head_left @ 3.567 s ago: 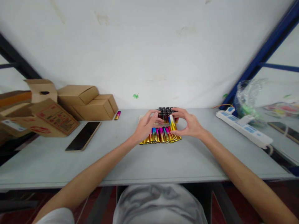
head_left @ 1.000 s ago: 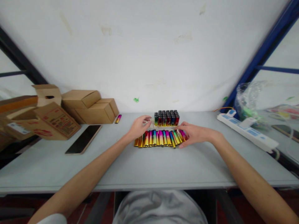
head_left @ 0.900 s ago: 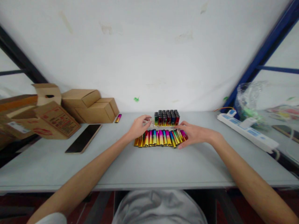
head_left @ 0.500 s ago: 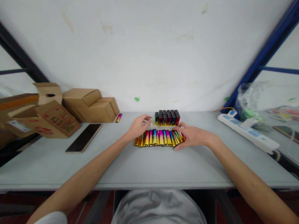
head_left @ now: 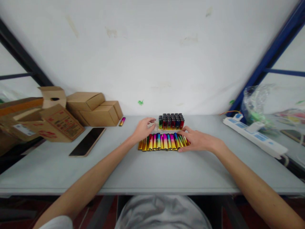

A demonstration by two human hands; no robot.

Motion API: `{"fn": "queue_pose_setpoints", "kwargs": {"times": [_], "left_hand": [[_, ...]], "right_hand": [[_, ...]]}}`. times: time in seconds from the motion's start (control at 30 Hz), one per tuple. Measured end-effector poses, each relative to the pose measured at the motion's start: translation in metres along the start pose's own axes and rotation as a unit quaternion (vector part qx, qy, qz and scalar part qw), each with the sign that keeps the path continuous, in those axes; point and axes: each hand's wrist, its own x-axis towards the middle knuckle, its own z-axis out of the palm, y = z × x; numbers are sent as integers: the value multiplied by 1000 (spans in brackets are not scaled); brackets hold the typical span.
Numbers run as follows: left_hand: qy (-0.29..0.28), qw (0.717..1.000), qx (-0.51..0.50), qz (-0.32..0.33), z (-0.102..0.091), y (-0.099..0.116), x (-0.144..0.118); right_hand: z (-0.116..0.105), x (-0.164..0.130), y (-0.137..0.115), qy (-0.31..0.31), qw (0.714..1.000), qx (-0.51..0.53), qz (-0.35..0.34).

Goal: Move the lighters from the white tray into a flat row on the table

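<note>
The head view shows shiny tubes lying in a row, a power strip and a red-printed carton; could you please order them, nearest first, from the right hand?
1. Shiny tubes, at the right hand
2. Power strip, to its right
3. Red-printed carton, far left

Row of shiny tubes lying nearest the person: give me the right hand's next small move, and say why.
Probably a gentle leftward nudge by the right hand on the right end of the row of shiny tubes. The tubes there slant, while those mid-row lie straighter, and the hand spans that end.
</note>
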Motion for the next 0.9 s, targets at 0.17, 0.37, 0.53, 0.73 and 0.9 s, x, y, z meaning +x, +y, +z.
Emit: {"fn": "queue_pose_setpoints", "kwargs": {"times": [0.17, 0.37, 0.53, 0.73, 0.9], "left_hand": [[-6, 1000, 20, -16, 4, -2, 6], [-42, 997, -54, -25, 12, -5, 15], [-66, 980, -182, -45, 21, -15, 19], [-56, 966, -247, -59, 26, -16, 21], [-45, 958, -277, -65, 28, -11, 21]], "right_hand": [[3, 2, 1, 5, 1000, 13, -1], [-1, 0, -5, -14, 999, 20, 30], [-10, -2, -2, -19, 997, 64, 24], [-21, 0, 7, 24, 995, 85, 38], [-24, 3, 8, 62, 996, 62, 29]]}}
